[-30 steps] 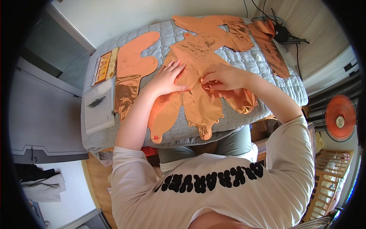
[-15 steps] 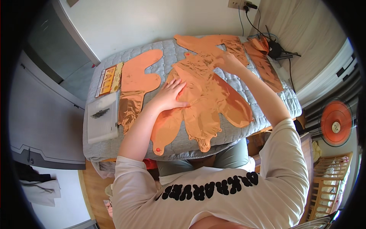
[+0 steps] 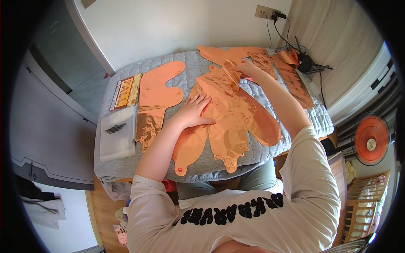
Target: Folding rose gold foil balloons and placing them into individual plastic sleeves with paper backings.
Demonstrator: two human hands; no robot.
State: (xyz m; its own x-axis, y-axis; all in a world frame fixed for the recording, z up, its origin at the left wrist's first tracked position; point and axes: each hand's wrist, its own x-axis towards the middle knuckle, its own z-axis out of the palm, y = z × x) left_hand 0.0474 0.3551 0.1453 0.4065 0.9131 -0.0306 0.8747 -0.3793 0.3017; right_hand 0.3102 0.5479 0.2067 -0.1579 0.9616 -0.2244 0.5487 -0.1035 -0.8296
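Note:
A large flat orange-copper foil balloon (image 3: 230, 135) with several rounded lobes lies before me on a grey quilted mattress (image 3: 202, 169). My left hand (image 3: 196, 110) rests on its left part, palm down with the fingers spread. At the far edge, my right hand (image 3: 247, 69) pinches a fold of the foil, which stands up creased and shiny between it and the sheet. Red round spots mark the balloon's near-left lobe and its far end. Another flat foil balloon (image 3: 160, 86) lies left of my left hand, and a third foil balloon (image 3: 228, 54) lies beyond my right hand.
More copper foil (image 3: 293, 84) lies at the right by a black device with cables (image 3: 306, 63). On the left are a picture card (image 3: 124, 92) and a clear plastic pouch (image 3: 116, 145) holding dark sticks. An orange fan (image 3: 371, 143) stands right of the mattress.
My right hand has drawn up a fold of foil at the balloon's far edge, and the far lobes have shifted. The left hand stays flat on the foil. The whole view has moved slightly.

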